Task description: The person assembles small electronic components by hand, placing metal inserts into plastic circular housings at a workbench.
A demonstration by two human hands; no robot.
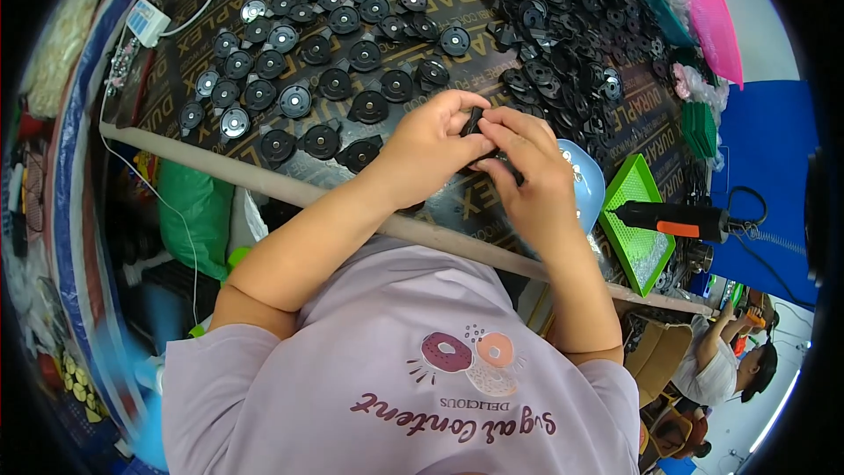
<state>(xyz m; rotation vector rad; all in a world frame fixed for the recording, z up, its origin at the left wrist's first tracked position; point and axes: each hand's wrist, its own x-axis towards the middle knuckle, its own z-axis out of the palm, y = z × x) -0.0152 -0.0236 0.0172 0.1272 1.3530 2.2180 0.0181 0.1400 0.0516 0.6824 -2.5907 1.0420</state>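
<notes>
Over the near part of the table, my left hand [432,148] and my right hand [534,157] meet around a small black plastic part [473,126]. Fingertips of both hands pinch it, and they cover most of it, so its full shape is hidden. To the left of my hands, several round black parts [337,84] lie spread out, some with shiny metal discs in the middle. A light blue dish [591,180] with small shiny pieces sits just beyond my right hand, partly hidden by it.
A big heap of black parts [563,13] fills the back right. At right are a green tray [618,242] and a black-and-orange electric screwdriver [673,218] with a coiled cord. The table's front edge [255,178] runs before my body. Another person [716,361] sits at far right.
</notes>
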